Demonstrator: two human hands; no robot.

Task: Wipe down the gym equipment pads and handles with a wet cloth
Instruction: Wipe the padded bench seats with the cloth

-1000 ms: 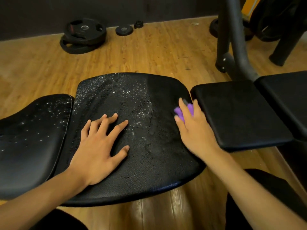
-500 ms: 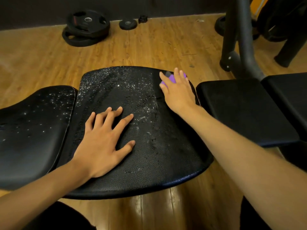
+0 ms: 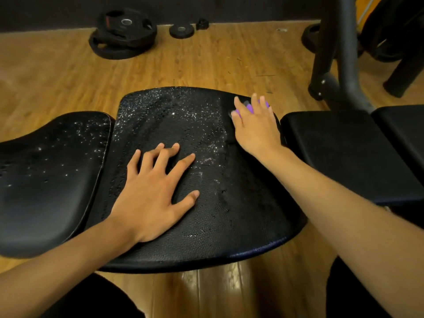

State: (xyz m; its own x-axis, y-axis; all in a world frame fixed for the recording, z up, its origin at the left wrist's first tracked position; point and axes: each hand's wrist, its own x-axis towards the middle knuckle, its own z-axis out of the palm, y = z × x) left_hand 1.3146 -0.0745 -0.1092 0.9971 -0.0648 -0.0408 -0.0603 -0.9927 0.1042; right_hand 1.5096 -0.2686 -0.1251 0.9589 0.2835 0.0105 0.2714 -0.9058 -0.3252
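The left hand [image 3: 156, 193] lies flat, palm down and fingers spread, on the middle pad [image 3: 241, 226], left of its centre and closer to the near edge. The right hand [image 3: 254, 127] is at the far right corner of the same surface. Its fingers stretch out over a purple cloth [image 3: 250, 109] and press it onto the pad. Only slivers of purple show between the fingers, which are slightly blurred.

The two hands are well apart, and the stretch of pad between them is speckled with water droplets. The cloth sits near the pad's far edge and just beside its right edge. A narrow gap there separates it from the matte right pad [image 3: 339, 157].

On the other side, the left pad [image 3: 52, 180], also dotted with droplets, sits close against the middle one. Past the far edge is open wooden floor [image 3: 206, 65], with stacked weight plates [image 3: 124, 33] by the wall. The dark posts of a machine frame [image 3: 344, 53] rise behind the right pad.
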